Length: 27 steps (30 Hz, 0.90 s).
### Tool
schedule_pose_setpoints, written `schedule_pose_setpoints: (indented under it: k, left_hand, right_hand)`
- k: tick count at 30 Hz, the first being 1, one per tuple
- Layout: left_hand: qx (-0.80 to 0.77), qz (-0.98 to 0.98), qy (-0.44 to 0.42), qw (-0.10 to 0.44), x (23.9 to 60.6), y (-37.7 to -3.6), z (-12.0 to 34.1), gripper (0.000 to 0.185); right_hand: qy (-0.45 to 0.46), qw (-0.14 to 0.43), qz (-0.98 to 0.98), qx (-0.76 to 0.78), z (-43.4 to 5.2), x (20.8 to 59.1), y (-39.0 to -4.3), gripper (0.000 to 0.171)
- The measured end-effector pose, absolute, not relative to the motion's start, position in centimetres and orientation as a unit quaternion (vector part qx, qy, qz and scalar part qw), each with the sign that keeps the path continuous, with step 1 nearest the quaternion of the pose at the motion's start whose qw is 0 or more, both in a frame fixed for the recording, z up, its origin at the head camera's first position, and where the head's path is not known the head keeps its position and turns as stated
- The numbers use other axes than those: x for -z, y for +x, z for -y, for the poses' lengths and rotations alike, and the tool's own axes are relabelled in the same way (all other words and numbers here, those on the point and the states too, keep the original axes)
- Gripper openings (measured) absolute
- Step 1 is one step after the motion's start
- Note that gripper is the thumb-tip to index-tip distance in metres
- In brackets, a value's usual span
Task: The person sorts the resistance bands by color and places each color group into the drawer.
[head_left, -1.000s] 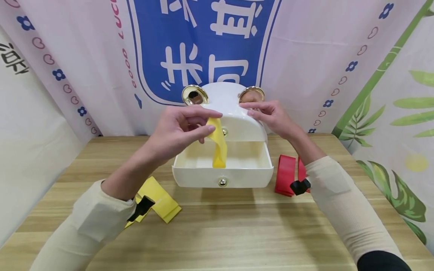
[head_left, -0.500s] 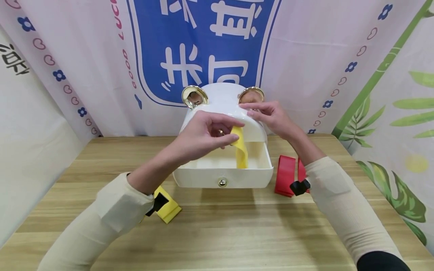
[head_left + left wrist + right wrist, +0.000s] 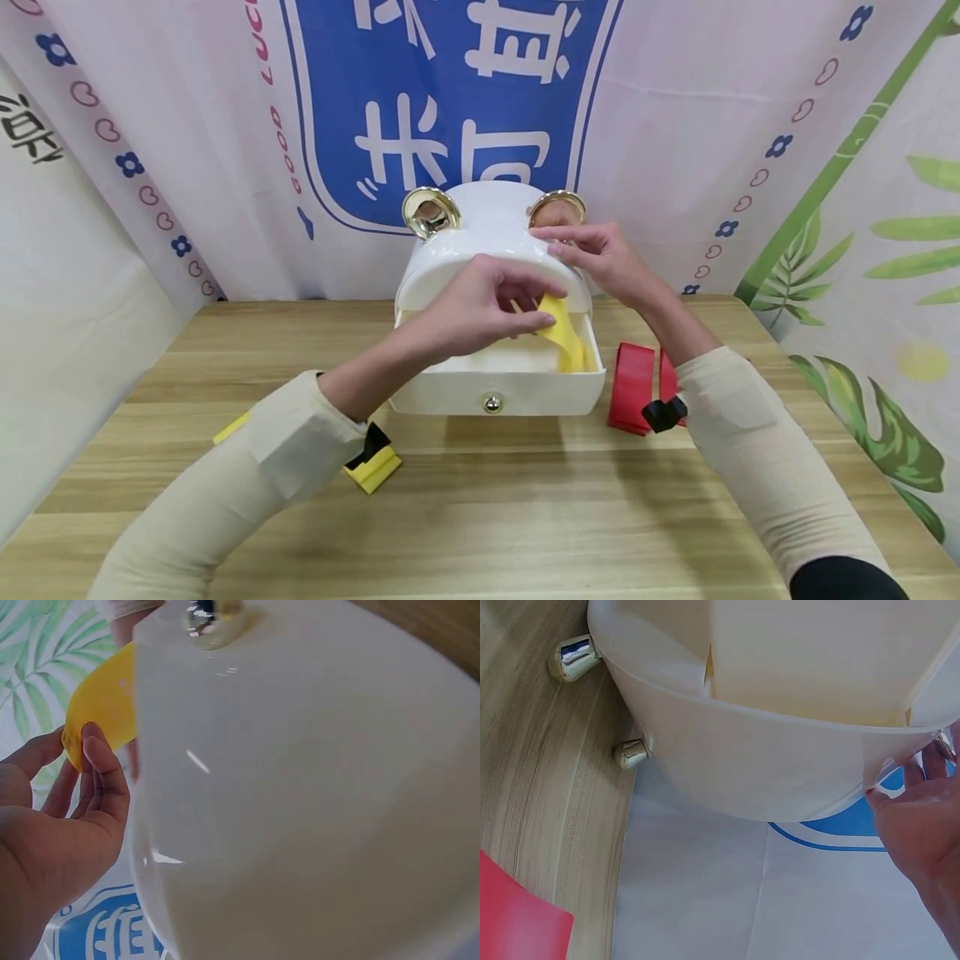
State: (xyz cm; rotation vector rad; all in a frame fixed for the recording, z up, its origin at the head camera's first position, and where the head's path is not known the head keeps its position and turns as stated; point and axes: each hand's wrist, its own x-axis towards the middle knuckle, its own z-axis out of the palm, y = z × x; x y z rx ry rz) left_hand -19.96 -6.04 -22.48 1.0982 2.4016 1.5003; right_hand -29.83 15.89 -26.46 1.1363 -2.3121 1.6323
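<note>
In the head view my left hand (image 3: 491, 304) pinches one end of a soft yellow strip (image 3: 558, 329) between thumb and fingers. The strip hangs curled over the right part of the pulled-out drawer (image 3: 442, 396), its lower end inside behind the front wall. That drawer belongs to a glossy white box (image 3: 487, 221) with two gold ring-shaped ears (image 3: 431, 212). My right hand (image 3: 607, 262) rests on the box's upper right, by the right ear, its fingers touching the shell. In the left wrist view, the box side hides part of the yellow strip (image 3: 105, 701).
More yellow strips (image 3: 375, 471) lie on the wooden table (image 3: 480, 508), partly hidden under my left forearm. Red strips (image 3: 630, 387) lie right of the drawer, near my right wrist. A printed curtain (image 3: 675, 125) stands behind the box. Gold feet (image 3: 577, 658) show under the box.
My left hand has carried the yellow strip rightward across the drawer and slightly lower, from its middle to its right end. My right hand stays in place on the box.
</note>
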Motion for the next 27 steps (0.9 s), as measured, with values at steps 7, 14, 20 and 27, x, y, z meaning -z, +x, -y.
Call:
schedule_pose_setpoints:
  k: [7,14,20,27]
  left_hand:
    - [-0.437,-0.822,0.358,0.068,24.2,-20.3,7.9,0.024]
    - [-0.397,-0.843,0.359,0.051,24.9,-20.3,9.3,0.022]
    - [-0.396,-0.844,0.359,0.052,25.5,-20.5,10.3,0.021]
    - [-0.372,-0.861,0.343,0.05,25.8,-20.3,11.4,0.021]
  right_hand:
    - [0.378,0.031,0.746,-0.547,-15.9,26.5,-29.9,0.028]
    - [0.386,0.032,0.739,-0.551,-16.0,26.5,-30.0,0.029]
    - [0.382,0.034,0.74,-0.552,-16.0,26.6,-30.0,0.028]
    - [0.378,0.03,0.741,-0.555,-16.0,26.7,-30.0,0.029]
